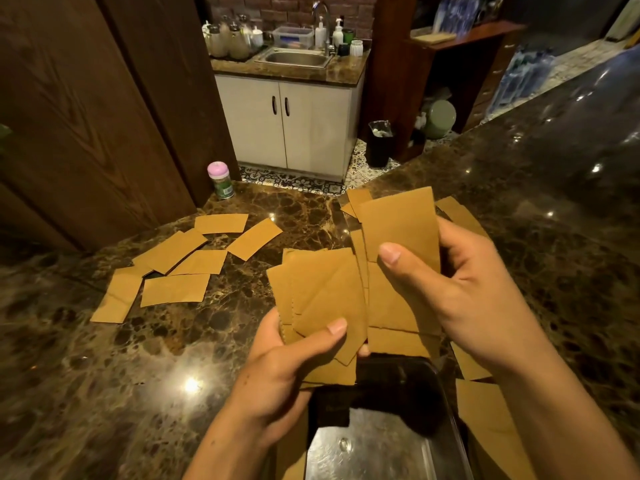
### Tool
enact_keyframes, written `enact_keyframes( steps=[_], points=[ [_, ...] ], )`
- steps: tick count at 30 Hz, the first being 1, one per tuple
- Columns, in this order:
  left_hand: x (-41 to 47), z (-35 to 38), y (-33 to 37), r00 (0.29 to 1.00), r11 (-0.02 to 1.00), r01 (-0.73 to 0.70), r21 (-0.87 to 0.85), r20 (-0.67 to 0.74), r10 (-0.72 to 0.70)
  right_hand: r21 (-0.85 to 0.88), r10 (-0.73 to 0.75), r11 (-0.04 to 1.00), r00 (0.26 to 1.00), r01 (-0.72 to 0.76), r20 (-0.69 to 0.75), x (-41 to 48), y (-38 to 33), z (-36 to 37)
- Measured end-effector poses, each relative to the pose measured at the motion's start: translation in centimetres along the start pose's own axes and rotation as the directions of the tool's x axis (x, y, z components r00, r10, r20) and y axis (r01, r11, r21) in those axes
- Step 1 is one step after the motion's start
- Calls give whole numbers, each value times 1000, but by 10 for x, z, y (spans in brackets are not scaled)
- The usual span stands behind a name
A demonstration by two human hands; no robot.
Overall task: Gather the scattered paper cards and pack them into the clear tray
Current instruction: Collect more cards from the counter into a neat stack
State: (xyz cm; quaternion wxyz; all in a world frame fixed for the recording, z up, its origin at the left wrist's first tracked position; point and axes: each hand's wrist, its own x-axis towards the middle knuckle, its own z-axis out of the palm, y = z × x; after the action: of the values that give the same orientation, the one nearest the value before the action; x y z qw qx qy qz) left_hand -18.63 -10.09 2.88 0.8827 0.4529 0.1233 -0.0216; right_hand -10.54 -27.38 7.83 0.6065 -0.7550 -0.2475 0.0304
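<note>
My left hand (294, 362) grips a fanned bunch of brown paper cards (318, 289), thumb on top. My right hand (460, 292) holds a second bunch of cards (401, 230), thumb pressed on the front card. Both bunches hang just above the far end of the clear tray (446, 393), which sits on the marble counter at the bottom of the view. Several loose cards (173, 271) lie scattered on the counter to the left. More cards (485, 417) lie to the right of the tray, partly hidden by my right arm.
A small jar with a pink lid (221, 180) stands at the counter's far left edge beside wooden panels. The dark marble counter (519, 202) runs off to the right. Beyond it are a white cabinet with a sink (294, 58) and a black bin (379, 143).
</note>
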Motion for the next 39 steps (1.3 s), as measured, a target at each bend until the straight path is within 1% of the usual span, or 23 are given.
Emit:
enact_keyframes(
  steps=[2, 4, 6, 8, 9, 10, 12, 14, 15, 16, 18, 19, 21, 23, 24, 26, 27, 30, 31, 33, 36, 39],
  points=[
    [1, 2, 3, 998, 999, -3, -34, -67, 1, 7, -2, 1000, 999, 2, -32, -3, 1, -1],
    [2, 1, 5, 989, 998, -11, -70, -147, 1, -6, 55, 998, 998, -55, -12, -7, 3, -5],
    [3, 2, 7, 979, 996, -39, -84, -203, 21, -101, 135, 987, 981, -122, 140, -8, 1, -9],
    [5, 3, 8, 975, 997, -65, -48, -214, 53, -153, 183, 979, 921, -137, 344, -10, -2, -8],
    [5, 4, 8, 979, 997, -69, -18, -196, 64, -158, 189, 978, 899, -136, 395, -9, -2, -6],
    [5, 6, 8, 982, 998, -64, -3, -176, 63, -151, 192, 978, 897, -143, 398, -7, -2, -4],
    [4, 7, 7, 984, 998, -46, -40, -176, 38, -107, 179, 983, 927, -152, 329, -6, 1, -2],
    [3, 7, 10, 987, 991, -42, -130, -159, 21, -8, 151, 988, 974, -152, 168, -6, 3, 1],
    [2, 7, 12, 990, 987, -52, -155, -134, 31, 29, 158, 986, 983, -161, 93, -7, 7, 1],
    [2, 7, 14, 991, 986, -68, -150, -125, 49, 64, 170, 983, 985, -172, 27, -8, 9, 3],
    [2, 7, 16, 980, 990, -95, -100, -182, 76, 199, 210, 960, 977, -198, -38, -11, 12, 6],
    [3, 7, 16, 975, 992, -101, -79, -205, 83, 290, 241, 931, 970, -220, -37, -12, 13, 8],
    [3, 8, 16, 971, 993, -106, -58, -221, 90, 453, 318, 841, 948, -295, 27, -15, 11, 12],
    [4, 8, 14, 969, 993, -108, -37, -227, 97, 533, 360, 766, 927, -359, 108, -18, 13, 18],
    [4, 9, 12, 971, 994, -107, -20, -216, 100, 539, 371, 749, 918, -385, 140, -20, 15, 21],
    [3, 11, 11, 979, 996, -86, 19, -186, 88, 527, 399, 740, 904, -418, 156, -22, 18, 29],
    [3, 10, 10, 983, 998, -67, 10, -172, 68, 524, 411, 741, 901, -420, 141, -23, 19, 31],
    [1, 9, 11, 995, 993, -47, -104, -89, 38, 564, 419, 739, 907, -368, 43, -21, 17, 33],
    [1, 8, 11, 996, 994, -58, -92, -75, 51, 588, 425, 731, 905, -345, 3, -20, 18, 30],
    [2, 6, 11, 992, 997, -74, -31, -106, 70, 604, 428, 729, 903, -324, -33, -20, 17, 27],
    [6, 8, 10, 983, 994, -104, 26, -152, 107, 570, 424, 736, 905, -366, 34, -22, 15, 27],
    [7, 12, 9, 981, 989, -135, 64, -134, 143, 543, 439, 726, 892, -421, 104, -26, 16, 30]
  ],
)
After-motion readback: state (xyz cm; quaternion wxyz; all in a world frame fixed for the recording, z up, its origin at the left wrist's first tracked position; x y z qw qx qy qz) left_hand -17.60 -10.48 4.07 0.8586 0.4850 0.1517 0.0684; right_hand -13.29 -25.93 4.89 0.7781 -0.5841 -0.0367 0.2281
